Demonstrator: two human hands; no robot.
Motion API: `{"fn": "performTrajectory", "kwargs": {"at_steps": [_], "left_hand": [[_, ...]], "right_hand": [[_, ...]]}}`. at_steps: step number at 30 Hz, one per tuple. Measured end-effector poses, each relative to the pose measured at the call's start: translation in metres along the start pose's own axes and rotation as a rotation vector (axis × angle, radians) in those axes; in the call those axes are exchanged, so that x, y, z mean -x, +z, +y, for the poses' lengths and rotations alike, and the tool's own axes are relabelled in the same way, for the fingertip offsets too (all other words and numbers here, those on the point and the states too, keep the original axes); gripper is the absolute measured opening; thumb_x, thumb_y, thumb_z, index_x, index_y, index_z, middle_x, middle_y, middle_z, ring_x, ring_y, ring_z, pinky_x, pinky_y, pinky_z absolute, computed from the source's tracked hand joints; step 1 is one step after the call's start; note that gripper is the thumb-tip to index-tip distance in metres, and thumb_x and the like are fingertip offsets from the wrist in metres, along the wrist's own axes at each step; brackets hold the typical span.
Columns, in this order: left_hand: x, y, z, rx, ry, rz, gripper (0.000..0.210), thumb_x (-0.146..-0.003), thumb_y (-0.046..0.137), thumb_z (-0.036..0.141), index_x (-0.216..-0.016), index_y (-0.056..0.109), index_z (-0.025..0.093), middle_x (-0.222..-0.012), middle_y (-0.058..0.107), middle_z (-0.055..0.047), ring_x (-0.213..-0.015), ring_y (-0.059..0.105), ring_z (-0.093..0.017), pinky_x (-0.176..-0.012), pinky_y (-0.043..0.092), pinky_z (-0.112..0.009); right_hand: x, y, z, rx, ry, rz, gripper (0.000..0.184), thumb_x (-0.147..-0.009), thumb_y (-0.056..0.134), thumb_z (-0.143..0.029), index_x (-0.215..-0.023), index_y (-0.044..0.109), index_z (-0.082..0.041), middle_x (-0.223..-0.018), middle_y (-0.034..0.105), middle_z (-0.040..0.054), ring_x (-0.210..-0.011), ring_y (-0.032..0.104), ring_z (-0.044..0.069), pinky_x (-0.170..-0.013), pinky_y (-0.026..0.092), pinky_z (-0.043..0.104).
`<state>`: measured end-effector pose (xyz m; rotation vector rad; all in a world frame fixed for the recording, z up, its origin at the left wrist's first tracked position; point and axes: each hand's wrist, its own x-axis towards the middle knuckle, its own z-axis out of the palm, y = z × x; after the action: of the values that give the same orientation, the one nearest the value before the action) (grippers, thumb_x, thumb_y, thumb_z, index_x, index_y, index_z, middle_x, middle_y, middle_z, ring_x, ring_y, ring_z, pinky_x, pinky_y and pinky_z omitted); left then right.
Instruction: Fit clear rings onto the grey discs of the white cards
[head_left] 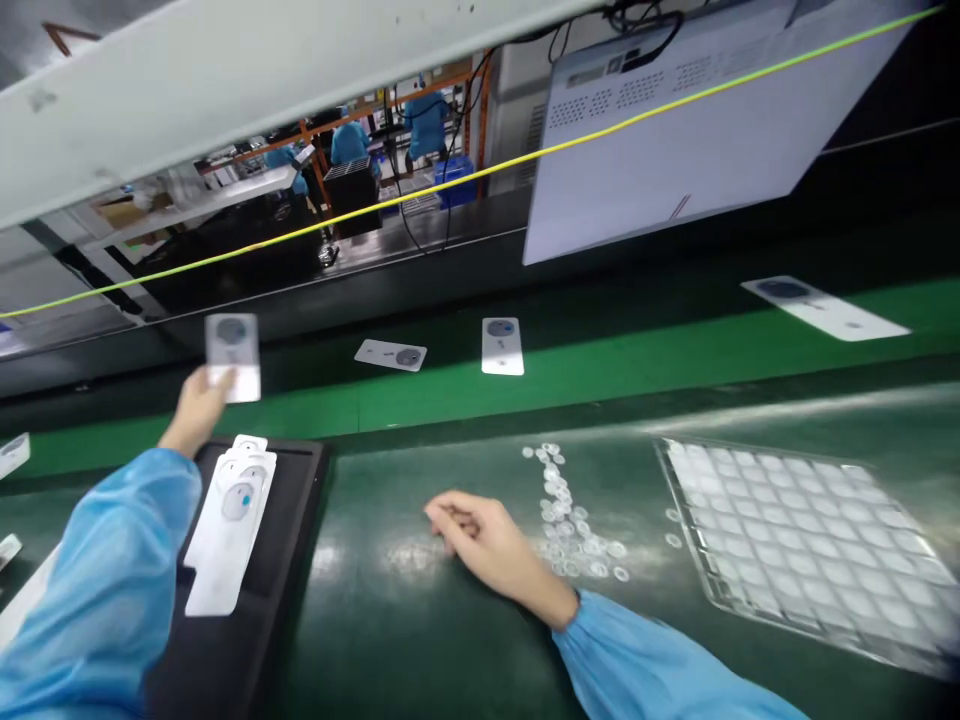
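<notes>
Raised over the green belt at the left, my left hand (198,405) pinches a white card with a dark round print (233,370); the card is a little blurred. Below that hand, a small pile of similar white cards (225,540) lies on a black tray (300,500). My right hand (484,540) rests on the dark green table with its fingers curled in. Whether anything sits inside those fingers is hidden. Just right of it are many small clear rings (562,520), scattered loosely.
Several more white cards (502,346) lie spaced along the green belt (637,350). A clear compartment tray (810,545) with whitish round pieces stands at the right. A yellow cord (480,172) crosses above, before a white panel (675,140). People in blue (349,143) are in the background.
</notes>
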<state>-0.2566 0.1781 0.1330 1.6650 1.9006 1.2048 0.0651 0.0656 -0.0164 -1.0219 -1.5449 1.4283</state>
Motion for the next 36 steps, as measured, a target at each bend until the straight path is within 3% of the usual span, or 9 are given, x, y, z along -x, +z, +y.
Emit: {"fn": "performTrajectory", "kwargs": {"at_steps": [2, 4, 6, 9, 16, 19, 23, 28, 36], "left_hand": [[0.057, 0.016, 0.006, 0.079, -0.005, -0.153, 0.038, -0.093, 0.068, 0.043, -0.114, 0.066, 0.012, -0.107, 0.07, -0.01, -0.097, 0.067, -0.025, -0.084, 0.056, -0.038], [0.124, 0.045, 0.016, 0.214, -0.008, -0.42, 0.042, -0.093, 0.066, 0.046, -0.119, 0.065, 0.013, -0.112, 0.071, -0.011, -0.1, 0.067, -0.026, -0.083, 0.055, -0.035], [0.182, 0.076, 0.027, 0.332, -0.058, -0.66, 0.042, -0.095, 0.063, 0.046, -0.123, 0.062, 0.015, -0.117, 0.07, -0.012, -0.101, 0.066, -0.025, -0.083, 0.054, -0.033], [0.23, 0.11, 0.039, 0.516, -0.186, -0.776, 0.038, -0.09, 0.07, 0.042, -0.115, 0.06, 0.015, -0.117, 0.07, -0.012, -0.102, 0.067, -0.023, -0.083, 0.053, -0.031], [0.262, 0.157, 0.062, 0.827, -0.409, -0.657, 0.047, -0.075, 0.085, 0.04, -0.103, 0.057, 0.014, -0.103, 0.073, -0.011, -0.086, 0.069, -0.019, -0.076, 0.053, -0.028], [0.273, 0.172, 0.067, 0.875, -0.46, -0.587, 0.052, -0.073, 0.086, 0.037, -0.111, 0.06, 0.015, -0.1, 0.074, -0.009, -0.086, 0.07, -0.019, -0.075, 0.054, -0.028], [0.275, 0.189, 0.062, 0.866, -0.458, -0.531, 0.052, -0.074, 0.085, 0.038, -0.115, 0.063, 0.014, -0.091, 0.072, -0.006, -0.076, 0.067, -0.016, -0.069, 0.052, -0.025], [0.27, 0.197, 0.056, 0.817, -0.389, -0.51, 0.05, -0.072, 0.084, 0.029, -0.114, 0.059, 0.016, -0.076, 0.065, 0.001, -0.065, 0.06, -0.012, -0.059, 0.047, -0.021], [0.275, 0.197, 0.059, 0.784, -0.384, -0.419, 0.038, -0.078, 0.074, 0.023, -0.111, 0.056, 0.019, -0.079, 0.062, 0.002, -0.066, 0.059, -0.012, -0.061, 0.047, -0.021]], "right_hand": [[0.008, 0.0, -0.009, -0.127, 0.051, -0.019, 0.049, -0.094, 0.059, -0.056, -0.124, 0.063, -0.017, -0.104, 0.073, 0.012, -0.071, 0.069, 0.017, -0.053, 0.052, 0.026], [0.026, -0.002, -0.018, -0.21, 0.072, -0.039, 0.06, -0.093, 0.061, -0.058, -0.137, 0.054, -0.019, -0.114, 0.071, 0.0147, -0.076, 0.072, 0.019, -0.051, 0.054, 0.026], [0.051, -0.006, -0.024, -0.232, 0.095, -0.035, 0.054, -0.093, 0.061, -0.06, -0.126, 0.06, -0.017, -0.091, 0.073, 0.0093, -0.064, 0.07, 0.017, -0.045, 0.05, 0.023], [0.09, -0.017, -0.023, -0.186, 0.158, -0.021, 0.044, -0.092, 0.061, -0.06, -0.097, 0.064, -0.016, -0.058, 0.058, -0.003, -0.041, 0.053, 0.01, -0.039, 0.039, 0.02], [0.131, -0.035, -0.003, -0.203, 0.168, 0.079, 0.048, -0.092, 0.057, -0.064, -0.088, 0.061, -0.017, -0.069, 0.063, 0.0016, -0.046, 0.053, 0.01, -0.036, 0.039, 0.02], [0.134, -0.04, 0.001, -0.093, 0.156, -0.01, 0.043, -0.094, 0.059, -0.059, -0.089, 0.062, -0.016, -0.066, 0.06, -0.0011, -0.04, 0.042, 0.006, -0.037, 0.033, 0.019], [0.14, -0.047, 0.006, -0.025, 0.161, -0.1, 0.042, -0.098, 0.054, -0.056, -0.085, 0.061, -0.016, -0.063, 0.059, -0.0011, -0.045, 0.047, 0.007, -0.041, 0.035, 0.02], [0.142, -0.05, 0.007, 0.007, 0.204, -0.084, 0.042, -0.098, 0.055, -0.056, -0.085, 0.062, -0.016, -0.065, 0.061, 0.0, -0.048, 0.051, 0.01, -0.044, 0.04, 0.021], [0.145, -0.039, 0.009, 0.046, 0.188, 0.078, 0.035, -0.098, 0.059, -0.051, -0.089, 0.067, -0.018, -0.065, 0.066, 0.0011, -0.052, 0.058, 0.013, -0.045, 0.046, 0.022]]}}
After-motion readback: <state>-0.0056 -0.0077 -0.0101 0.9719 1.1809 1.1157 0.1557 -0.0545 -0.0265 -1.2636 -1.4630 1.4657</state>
